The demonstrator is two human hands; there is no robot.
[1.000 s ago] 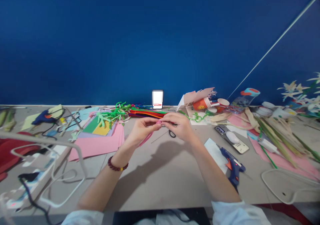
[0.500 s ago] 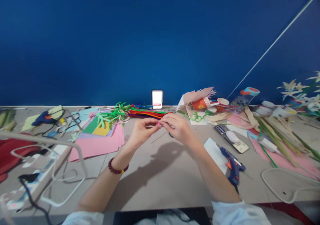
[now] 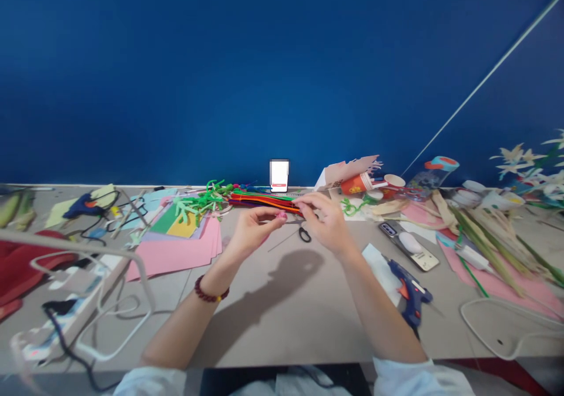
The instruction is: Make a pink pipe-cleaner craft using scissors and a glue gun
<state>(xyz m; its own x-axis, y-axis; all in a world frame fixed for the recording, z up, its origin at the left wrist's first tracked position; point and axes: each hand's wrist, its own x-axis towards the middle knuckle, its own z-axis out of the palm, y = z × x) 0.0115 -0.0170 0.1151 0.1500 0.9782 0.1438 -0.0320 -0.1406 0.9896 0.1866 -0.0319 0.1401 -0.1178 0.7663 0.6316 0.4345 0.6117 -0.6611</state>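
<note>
My left hand [image 3: 255, 231] is closed in a pinch on a small pink piece [image 3: 281, 215], too small for its kind to be told. To its right, my right hand [image 3: 325, 222] is apart from it, thumb and fingertips drawn together in front of a bundle of coloured pipe cleaners [image 3: 259, 198]. Whether those fingertips hold anything thin cannot be made out. Between and below the hands lie a black scissor handle [image 3: 305, 235] and a thin dark stick or wire [image 3: 284, 240]. Green fuzzy pipe-cleaner shapes [image 3: 200, 202] lie to the left of the bundle.
A lit phone [image 3: 279, 175] stands against the blue wall. Coloured paper sheets [image 3: 176, 255] and a power strip [image 3: 83, 302] lie left. On the right are a blue glue gun [image 3: 412, 296], another phone [image 3: 423, 255], paper cups [image 3: 356, 183] and dried stalks [image 3: 493, 243].
My hands were together at the pink piece; now my right hand has drawn off to the right and the piece stays in my left fingers. More of the scissor handle shows.
</note>
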